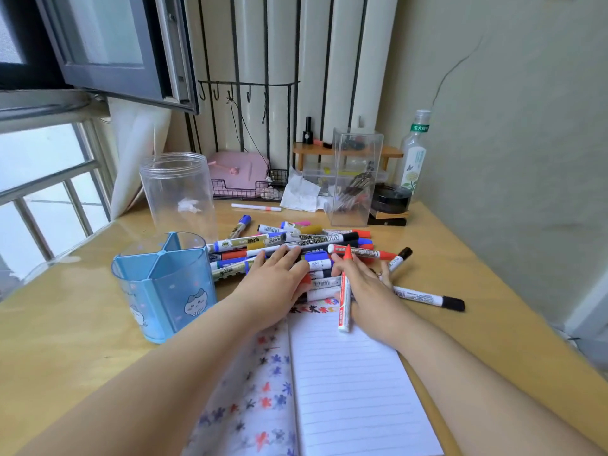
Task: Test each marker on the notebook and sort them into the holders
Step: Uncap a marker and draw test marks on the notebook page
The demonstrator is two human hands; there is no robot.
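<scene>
- "WHITEBOARD" reads on black-capped marker, upside down to cam.
- "White…" partly legible on red-capped marker in pile.
- Green neck label w/ Chinese chars "东方…" on clear bottle.
- Other marker print too small to read.

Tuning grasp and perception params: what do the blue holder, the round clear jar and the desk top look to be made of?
Blue holder: looks like translucent tinted plastic, glossy; its inner dividers show through the walls, and a cartoon is printed on it.
Round clear jar: clear plastic most likely, though glass can't be excluded; the background shows through.
Desk top: pale wood-look surface, glossy, perhaps under a clear cover; it mirrors the window light.
</scene>
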